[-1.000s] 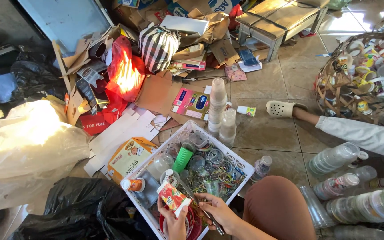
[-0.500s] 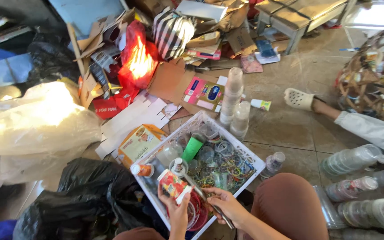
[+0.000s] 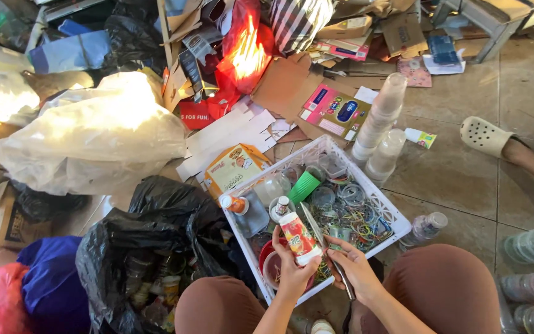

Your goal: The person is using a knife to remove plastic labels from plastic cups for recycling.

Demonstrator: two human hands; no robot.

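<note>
The person sits on the tiled floor (image 3: 458, 179) with knees drawn up on either side of a white basket (image 3: 397, 216). The left hand (image 3: 292, 272) is closed in a full grip around a small white bottle (image 3: 298, 238) with a red label, held upright just above the near edge of the basket. The right hand (image 3: 356, 272) is closed on a thin metal blade (image 3: 319, 238), which looks like a knife or scissors; the tip points up and away, lying just beside the bottle and touching or nearly touching its label.

Risks noted:

- The blade works close to the left fingers (image 3: 279, 244). If it slips off the smooth plastic, it is likely to run toward the thumb or the palm.
- The bottle is unsupported, held only in the air. Any sideways pressure from the blade may twist it in the grip and cause that slip.
- The basket below is crowded with a green cup (image 3: 304, 185), an orange-capped bottle (image 3: 236, 204), clear cups and a tangle of rings and bands (image 3: 353, 222). A dropped bottle or blade would sink among them, and the blade would be awkward to retrieve safely.
- A black bag (image 3: 149, 241) lies touching the left side of the basket, limiting elbow room there.
- Another person's sandalled foot (image 3: 486, 136) rests on the floor far right, well apart from the blade.
- A stack of clear cups (image 3: 381, 117) stands just beyond the basket and could topple if the basket is shoved.
</note>
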